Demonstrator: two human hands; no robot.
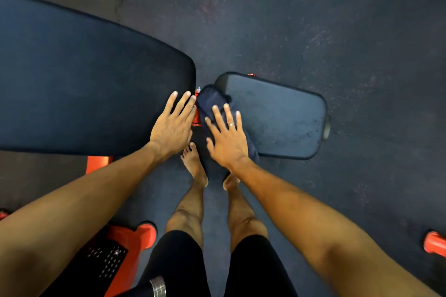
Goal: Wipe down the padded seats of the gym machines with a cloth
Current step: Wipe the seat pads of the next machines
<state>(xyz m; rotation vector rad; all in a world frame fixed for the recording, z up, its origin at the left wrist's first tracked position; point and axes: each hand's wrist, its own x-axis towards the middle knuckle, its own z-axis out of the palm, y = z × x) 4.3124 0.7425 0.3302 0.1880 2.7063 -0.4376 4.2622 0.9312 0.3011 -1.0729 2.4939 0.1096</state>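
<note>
A small dark padded seat lies right of centre, its surface dusty and scuffed. A dark blue cloth is draped over the seat's left end. My right hand lies flat on the cloth with fingers spread and a ring on one finger. A long black padded backrest fills the left side. My left hand rests flat on the backrest's near right corner, fingers straight.
Orange frame parts of the bench show between the pads, under the backrest and at the lower left. Another orange foot sits at the right edge. My bare feet stand on the dark rubber floor.
</note>
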